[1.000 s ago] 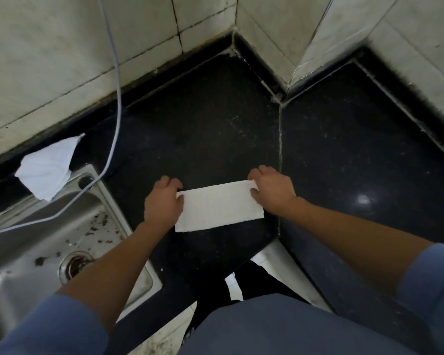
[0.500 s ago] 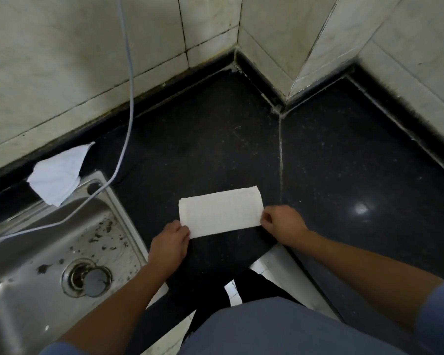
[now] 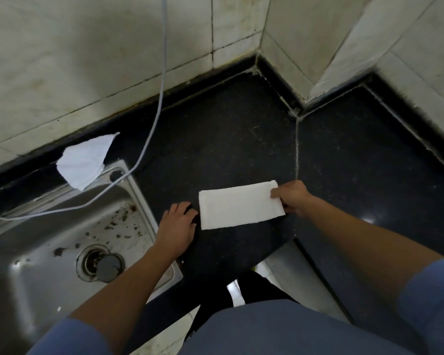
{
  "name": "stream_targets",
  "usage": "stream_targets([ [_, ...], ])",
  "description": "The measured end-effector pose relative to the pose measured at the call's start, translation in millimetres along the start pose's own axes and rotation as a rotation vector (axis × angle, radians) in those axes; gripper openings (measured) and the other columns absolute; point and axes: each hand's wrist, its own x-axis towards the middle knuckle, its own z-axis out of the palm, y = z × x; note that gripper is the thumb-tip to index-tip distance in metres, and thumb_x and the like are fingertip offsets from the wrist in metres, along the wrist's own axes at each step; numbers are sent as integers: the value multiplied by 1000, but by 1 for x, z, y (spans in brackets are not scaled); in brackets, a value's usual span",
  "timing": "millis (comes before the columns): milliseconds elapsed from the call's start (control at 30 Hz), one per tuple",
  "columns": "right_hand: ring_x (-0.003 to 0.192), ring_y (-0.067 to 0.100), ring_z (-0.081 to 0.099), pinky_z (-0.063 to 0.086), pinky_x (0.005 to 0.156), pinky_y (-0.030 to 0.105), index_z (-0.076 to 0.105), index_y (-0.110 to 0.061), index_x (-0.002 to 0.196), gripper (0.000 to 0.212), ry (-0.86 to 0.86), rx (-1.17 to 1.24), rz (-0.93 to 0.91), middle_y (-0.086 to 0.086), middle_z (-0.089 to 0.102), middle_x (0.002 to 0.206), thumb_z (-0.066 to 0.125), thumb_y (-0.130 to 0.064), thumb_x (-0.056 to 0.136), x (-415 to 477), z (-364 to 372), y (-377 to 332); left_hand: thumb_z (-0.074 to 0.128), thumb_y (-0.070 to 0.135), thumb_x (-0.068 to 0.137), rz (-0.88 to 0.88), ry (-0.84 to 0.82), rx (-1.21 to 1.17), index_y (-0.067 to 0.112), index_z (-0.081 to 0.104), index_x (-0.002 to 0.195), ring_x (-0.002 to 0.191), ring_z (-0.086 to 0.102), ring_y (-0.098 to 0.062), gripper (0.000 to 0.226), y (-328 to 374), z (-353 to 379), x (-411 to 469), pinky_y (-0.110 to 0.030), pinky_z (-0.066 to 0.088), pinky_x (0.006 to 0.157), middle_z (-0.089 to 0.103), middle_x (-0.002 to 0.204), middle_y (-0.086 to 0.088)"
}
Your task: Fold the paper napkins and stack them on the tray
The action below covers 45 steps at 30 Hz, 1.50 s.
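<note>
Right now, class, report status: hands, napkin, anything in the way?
Right hand pinching folded napkin end. Left hand beside it, on counter. No tray in view.

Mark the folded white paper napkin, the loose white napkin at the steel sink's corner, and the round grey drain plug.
folded white paper napkin point(image 3: 241, 204), head view, middle of top face.
loose white napkin point(image 3: 83, 161), head view, its centre.
round grey drain plug point(image 3: 110, 266), head view, its top.
</note>
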Motion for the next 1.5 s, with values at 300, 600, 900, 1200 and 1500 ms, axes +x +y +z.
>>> stream_targets([
  [300,67,20,65,52,50,27,59,-10,74,15,-205,-157,-166,10,64,81,73,-10,79,-30,107,-42,66,11,81,-127,114,-138,11,67,108,110,54,-31,27,-37,-4,-43,-41,49,90,56,124,-10],
  [600,84,26,68,51,68,31,63,-5,105,56,-145,-500,-228,9,70,90,77,-43,67,-18,173,-36,66,8,77,-186,122,-161,10,66,106,104,56,-36,29,-55,3,-74,-41,48,84,58,119,-14],
  [900,132,23,38,40,99,36,47,-18,135,42,-19,-1057,-906,6,43,143,50,-30,95,-40,114,-7,48,25,95,6,21,-55,18,48,134,135,31,-24,40,-3,-10,-15,-38,34,107,30,151,-6],
  [1200,148,17,-11,9,118,48,-1,-13,153,72,-94,-1359,-891,5,-12,161,18,-56,98,-12,88,38,36,42,99,87,-193,131,22,8,151,147,-2,-24,63,6,17,22,-44,18,116,-13,160,0],
  [1500,131,26,35,32,104,42,37,-18,142,58,-98,-1252,-988,7,37,146,49,-46,93,-7,97,-36,53,37,93,-129,-10,-44,19,34,145,143,20,-26,58,6,1,-32,-42,27,112,17,158,-2],
])
